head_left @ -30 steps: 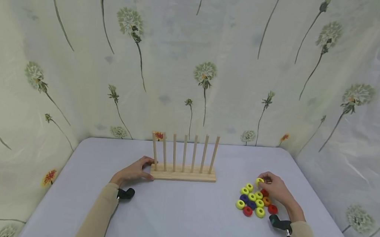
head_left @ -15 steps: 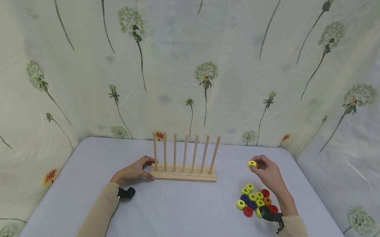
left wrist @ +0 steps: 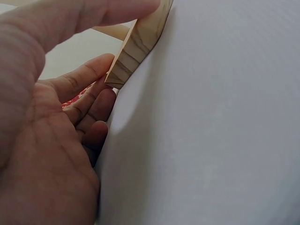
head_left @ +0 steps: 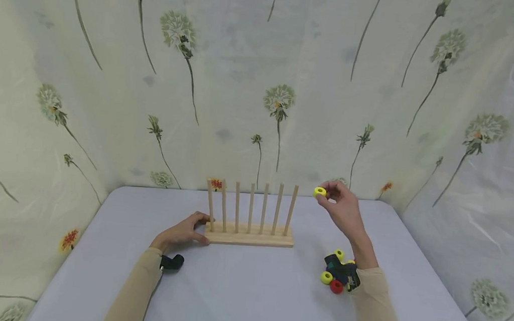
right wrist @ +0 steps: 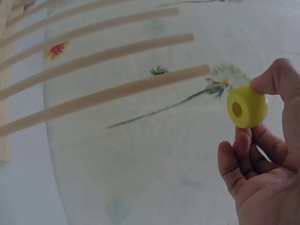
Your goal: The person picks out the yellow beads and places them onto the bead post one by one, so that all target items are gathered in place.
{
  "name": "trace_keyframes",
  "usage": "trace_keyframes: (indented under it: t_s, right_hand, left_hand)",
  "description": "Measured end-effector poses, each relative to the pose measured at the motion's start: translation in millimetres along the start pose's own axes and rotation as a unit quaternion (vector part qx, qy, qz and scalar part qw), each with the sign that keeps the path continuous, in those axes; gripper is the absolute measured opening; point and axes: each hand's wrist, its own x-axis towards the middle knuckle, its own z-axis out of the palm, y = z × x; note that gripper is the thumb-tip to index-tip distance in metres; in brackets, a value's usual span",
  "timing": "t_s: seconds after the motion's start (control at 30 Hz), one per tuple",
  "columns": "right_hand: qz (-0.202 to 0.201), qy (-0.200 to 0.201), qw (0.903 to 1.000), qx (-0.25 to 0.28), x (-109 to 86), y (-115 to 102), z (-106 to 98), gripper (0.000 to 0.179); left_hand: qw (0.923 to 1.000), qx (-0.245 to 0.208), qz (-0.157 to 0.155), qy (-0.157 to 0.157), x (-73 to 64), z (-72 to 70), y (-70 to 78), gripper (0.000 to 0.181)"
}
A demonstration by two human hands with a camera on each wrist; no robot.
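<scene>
A wooden peg rack with a row of several upright pegs stands mid-table, its pegs bare. My left hand grips the rack's left end, thumb at the front and fingers behind. In the left wrist view, the grained end of the base sits between thumb and fingers. My right hand pinches a yellow ring bead between thumb and fingertips. It is held up to the right of the rack, near peg-top height in the head view. The bead's hole faces the pegs in the right wrist view.
More beads lie on the white table at the right, among them a yellow bead and a red bead. My right wrist camera and sleeve hide most of that pile. A floral curtain hangs behind the table.
My right hand has lifted the yellow bead from the pile and carried it up and left towards the rack. The left hand stays at the rack's end.
</scene>
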Motion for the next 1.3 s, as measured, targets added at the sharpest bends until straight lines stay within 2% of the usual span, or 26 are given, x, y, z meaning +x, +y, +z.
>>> trace_keyframes:
  t_s: [0.2, 0.37, 0.77, 1.07, 1.2, 1.3]
  right_hand:
    - [-0.029, 0.004, 0.9992, 0.027, 17.9, -10, 15, 0.029]
    - [-0.032, -0.009, 0.9987, 0.040, 25.8, -12, 26, 0.029]
    - [-0.018, -0.017, 0.9994, 0.025, 29.1, -19, 36, 0.028]
    - [0.000, -0.035, 0.9992, 0.019, 26.9, -15, 41, 0.028]
    - [0.005, -0.039, 0.9992, 0.010, 21.5, -31, 39, 0.026]
    - [0.000, -0.038, 0.9993, 0.008, 21.3, -29, 39, 0.027]
  left_hand:
    - [1.0000, -0.003, -0.001, 0.002, -0.1, -1.0, -0.9, 0.072]
    - [0.9999, -0.011, -0.005, 0.002, -0.6, 0.0, 1.8, 0.072]
    - [0.9999, -0.009, -0.008, 0.000, -0.9, 0.2, 0.1, 0.073]
    - [0.9999, -0.009, -0.007, 0.002, -1.1, -0.4, 0.3, 0.072]
    - [0.9999, -0.009, -0.009, 0.004, -2.5, 0.1, 1.2, 0.072]
    - [0.9999, -0.009, -0.010, 0.005, -3.3, 0.3, 2.3, 0.073]
